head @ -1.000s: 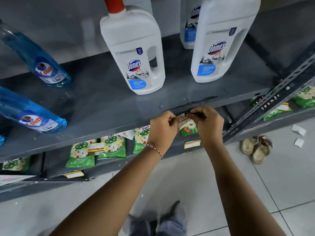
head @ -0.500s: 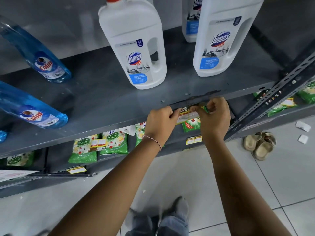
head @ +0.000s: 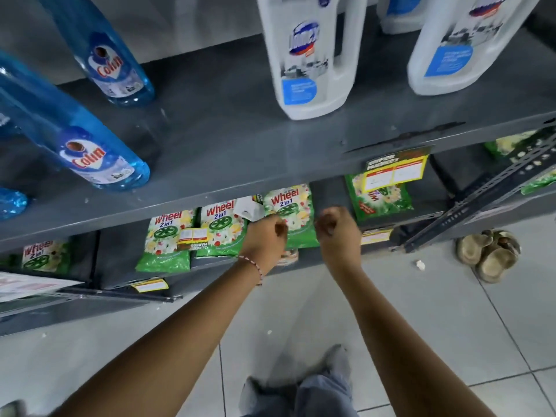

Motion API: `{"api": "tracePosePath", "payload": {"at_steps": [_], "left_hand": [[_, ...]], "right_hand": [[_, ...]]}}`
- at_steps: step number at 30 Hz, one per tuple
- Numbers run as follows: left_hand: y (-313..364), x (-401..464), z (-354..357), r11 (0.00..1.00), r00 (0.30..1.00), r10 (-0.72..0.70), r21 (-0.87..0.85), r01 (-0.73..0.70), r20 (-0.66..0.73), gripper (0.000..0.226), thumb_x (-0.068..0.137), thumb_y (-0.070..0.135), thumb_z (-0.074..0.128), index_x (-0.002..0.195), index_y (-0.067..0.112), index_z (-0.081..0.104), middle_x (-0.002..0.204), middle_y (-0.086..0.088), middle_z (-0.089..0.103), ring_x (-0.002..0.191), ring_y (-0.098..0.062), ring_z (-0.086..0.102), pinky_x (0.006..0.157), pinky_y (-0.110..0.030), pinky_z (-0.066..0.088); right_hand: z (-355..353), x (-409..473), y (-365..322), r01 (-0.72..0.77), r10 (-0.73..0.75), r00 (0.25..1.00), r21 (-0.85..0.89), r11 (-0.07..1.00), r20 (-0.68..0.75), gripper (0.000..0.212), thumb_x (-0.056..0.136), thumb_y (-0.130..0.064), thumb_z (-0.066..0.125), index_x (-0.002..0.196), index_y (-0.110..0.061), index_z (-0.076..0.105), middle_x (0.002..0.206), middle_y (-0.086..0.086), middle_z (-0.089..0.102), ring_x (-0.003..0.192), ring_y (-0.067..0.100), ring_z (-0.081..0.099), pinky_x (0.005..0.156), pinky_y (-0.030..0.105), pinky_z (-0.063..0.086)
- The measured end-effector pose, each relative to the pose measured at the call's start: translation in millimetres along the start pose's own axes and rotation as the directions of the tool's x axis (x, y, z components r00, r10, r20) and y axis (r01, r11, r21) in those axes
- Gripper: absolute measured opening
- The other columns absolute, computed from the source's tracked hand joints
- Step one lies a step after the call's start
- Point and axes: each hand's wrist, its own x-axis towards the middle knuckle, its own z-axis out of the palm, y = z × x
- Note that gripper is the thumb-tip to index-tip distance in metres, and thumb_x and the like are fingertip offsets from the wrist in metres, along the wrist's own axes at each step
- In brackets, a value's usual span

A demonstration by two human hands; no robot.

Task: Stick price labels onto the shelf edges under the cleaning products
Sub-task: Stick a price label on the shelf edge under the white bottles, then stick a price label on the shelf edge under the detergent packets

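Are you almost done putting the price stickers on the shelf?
One yellow price label already sits on the shelf edge near the white Domex bottles. The left hand and right hand are curled, away from it; whether they hold anything can't be told. The edge under the blue Colin bottles has no label yet.

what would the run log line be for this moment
step: label placed | price label: on shelf edge under white bottle | left hand: closed, clear of label | right hand: closed, clear
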Motion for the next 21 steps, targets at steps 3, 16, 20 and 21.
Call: {"api": "tracePosePath", "payload": {"at_steps": [3, 16, 20, 21], "left_hand": [[-61, 19, 0, 0.998, 1.0, -0.011, 0.065, 0.011, 0.007, 0.024, 0.083, 0.002, 0.057, 0.104, 0.006, 0.069, 0.108, -0.018, 0.071, 0.099, -0.033, 0.066, 0.086, -0.033, 0.052], [-188, 123, 20, 0.955, 0.988, 0.066, 0.278, -0.103, 0.138, 0.056, 0.086, 0.002, 0.055, 0.141, 0.012, 0.046, 0.153, -0.014, 0.039, 0.14, -0.028, 0.038, 0.113, -0.027, 0.028], [-205, 139, 29, 0.873, 0.97, 0.078, 0.454, -0.177, 0.229, 0.041, 0.087, 0.008, 0.058, 0.129, 0.012, 0.056, 0.137, -0.02, 0.052, 0.122, -0.032, 0.053, 0.1, -0.038, 0.043], [-205, 139, 30, 0.882, 0.975, 0.09, 0.439, -0.173, 0.205, 0.027, 0.085, 0.006, 0.057, 0.11, 0.014, 0.063, 0.119, -0.025, 0.057, 0.101, -0.033, 0.06, 0.082, -0.041, 0.048]], "right_hand": [[61, 0, 16, 0.117, -0.085, 0.967, -0.125, 0.985, 0.242, 0.027, 0.083, -0.016, 0.073, 0.108, -0.013, 0.063, 0.108, 0.005, 0.067, 0.095, 0.019, 0.062, 0.08, 0.027, 0.045], [227, 65, 68, 0.459, -0.204, 0.869, -0.582, 0.672, 0.45, 0.074, 0.076, -0.037, 0.075, 0.139, -0.018, 0.041, 0.143, 0.003, 0.05, 0.139, 0.022, 0.034, 0.111, 0.058, 0.018], [246, 76, 72, 0.512, -0.273, 0.854, -0.621, 0.594, 0.443, 0.052, 0.083, -0.033, 0.067, 0.129, -0.016, 0.05, 0.133, 0.002, 0.059, 0.136, 0.026, 0.034, 0.111, 0.061, 0.008], [247, 78, 71, 0.522, -0.297, 0.85, -0.622, 0.584, 0.435, 0.041, 0.086, -0.028, 0.064, 0.123, -0.016, 0.054, 0.128, 0.002, 0.062, 0.133, 0.026, 0.037, 0.109, 0.058, 0.007]]}}
